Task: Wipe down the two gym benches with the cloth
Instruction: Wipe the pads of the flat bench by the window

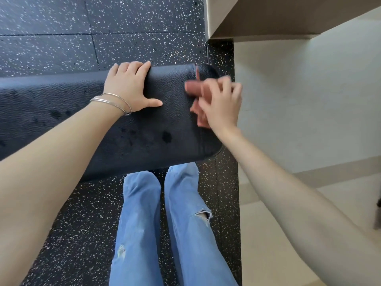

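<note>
Cloth (199, 104), reddish and blurred, bunched under right hand (220, 106) at bench (144, 129) end, fingers curled on it. Left hand (129, 87) flat on pad, fingers over far edge.

A black padded gym bench (144, 124) crosses the view. Its rounded end sits just beside a beige wall (299, 89) on the right, with only a narrow strip of speckled floor (144, 38) between. The left hand (127, 87) lies flat on the far edge. The right hand (220, 104), gripping a reddish cloth (193, 88), crowds the end. Bare pad lies between them, and open floor beyond the bench. Legs in jeans (185, 213) block the near side.
</note>
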The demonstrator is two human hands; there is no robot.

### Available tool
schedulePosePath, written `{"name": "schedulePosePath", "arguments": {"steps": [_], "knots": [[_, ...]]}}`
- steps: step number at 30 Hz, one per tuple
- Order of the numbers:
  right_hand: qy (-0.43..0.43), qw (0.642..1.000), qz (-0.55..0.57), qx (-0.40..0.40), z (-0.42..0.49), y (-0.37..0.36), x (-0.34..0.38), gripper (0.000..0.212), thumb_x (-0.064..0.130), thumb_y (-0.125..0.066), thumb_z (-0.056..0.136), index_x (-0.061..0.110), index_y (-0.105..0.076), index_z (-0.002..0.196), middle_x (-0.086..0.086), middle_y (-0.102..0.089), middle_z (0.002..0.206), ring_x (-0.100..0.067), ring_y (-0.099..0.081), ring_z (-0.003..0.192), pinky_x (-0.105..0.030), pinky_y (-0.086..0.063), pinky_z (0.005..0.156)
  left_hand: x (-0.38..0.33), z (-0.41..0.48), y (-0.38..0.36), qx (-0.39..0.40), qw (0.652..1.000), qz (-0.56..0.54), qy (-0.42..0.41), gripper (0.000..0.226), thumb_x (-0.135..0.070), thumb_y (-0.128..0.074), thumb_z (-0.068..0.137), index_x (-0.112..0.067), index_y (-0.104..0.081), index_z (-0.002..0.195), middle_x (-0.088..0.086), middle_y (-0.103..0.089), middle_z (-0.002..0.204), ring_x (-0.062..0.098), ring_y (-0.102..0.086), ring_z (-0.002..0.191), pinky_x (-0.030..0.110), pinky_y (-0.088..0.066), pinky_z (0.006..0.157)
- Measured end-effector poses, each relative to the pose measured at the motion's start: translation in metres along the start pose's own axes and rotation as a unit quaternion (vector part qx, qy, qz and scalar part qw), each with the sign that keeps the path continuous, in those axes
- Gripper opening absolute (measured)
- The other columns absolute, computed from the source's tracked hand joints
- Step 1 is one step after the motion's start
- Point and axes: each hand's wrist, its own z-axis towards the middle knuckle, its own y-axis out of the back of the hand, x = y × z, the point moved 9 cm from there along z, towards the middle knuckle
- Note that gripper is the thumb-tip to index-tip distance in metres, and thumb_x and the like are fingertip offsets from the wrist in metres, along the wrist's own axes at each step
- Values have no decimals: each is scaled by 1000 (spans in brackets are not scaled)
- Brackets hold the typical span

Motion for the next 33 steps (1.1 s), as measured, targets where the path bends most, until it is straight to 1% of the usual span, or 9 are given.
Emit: {"name": "schedulePosePath", "arguments": {"steps": [3,6,9,13,18,21,24,29,33], "knots": [[-41,999,1,34,73,-6,16,35,40,-56,87,27,-52,119,-5,-44,130,-32,-35,116,-44,-41,89,18,-7,2,8,1000,-12,18,103,-68,-62,69,-14,-23,148,11,-36,147,34,-32,135,47,-20,114],[-33,997,-42,57,85,-16,35,39,43,-55,87,26,-50,122,-6,-42,134,-34,-34,119,-47,-39,91,39,-16,6,1,999,-9,41,96,-66,-59,73,-13,-27,146,13,-38,146,35,-34,134,47,-23,113],[13,999,-28,-7,29,-6,39,37,41,-60,80,23,-58,112,-6,-50,120,-32,-42,106,-40,-43,81,46,-23,8,-5,999,-7,50,91,-65,-56,77,-12,-28,146,13,-38,146,34,-33,135,47,-22,114],[124,992,3,-26,-76,-17,30,36,33,-75,65,16,-67,96,-9,-61,99,-30,-41,92,-41,-45,67,45,-23,4,0,998,8,60,95,-67,-53,77,-11,-22,147,13,-32,149,33,-28,137,48,-17,116],[158,987,2,28,-156,-36,6,39,24,-80,63,15,-66,98,-8,-52,104,-31,-37,95,-45,-49,70,46,-25,-2,0,998,13,66,99,-68,-53,76,-10,-18,149,12,-29,150,32,-24,139,49,-13,116],[138,988,1,66,-166,-36,1,45,20,-88,57,14,-68,97,-12,-61,98,-33,-43,93,-46,-51,68,44,-28,-3,-4,998,12,60,99,-68,-54,76,-11,-18,149,11,-30,150,32,-24,139,49,-12,116],[118,992,9,44,-129,-24,18,43,24,-86,59,17,-68,97,-9,-61,99,-36,-51,90,-44,-49,66,42,-29,-4,-15,998,16,65,102,-68,-54,75,-10,-15,149,11,-28,150,31,-22,140,50,-9,116],[69,997,-16,-12,-12,-11,71,34,37,-70,74,23,-63,103,-5,-54,113,-32,-45,103,-40,-43,74,41,-30,-8,-18,997,13,70,104,-69,-54,74,-10,-14,149,12,-25,152,32,-18,141,52,-6,117],[45,999,-28,-9,41,-14,84,35,41,-63,80,27,-58,112,-3,-49,121,-30,-41,109,-41,-44,79,44,-30,-8,-11,998,9,68,103,-69,-53,75,-11,-13,150,10,-23,153,30,-16,142,51,-6,117]]}}
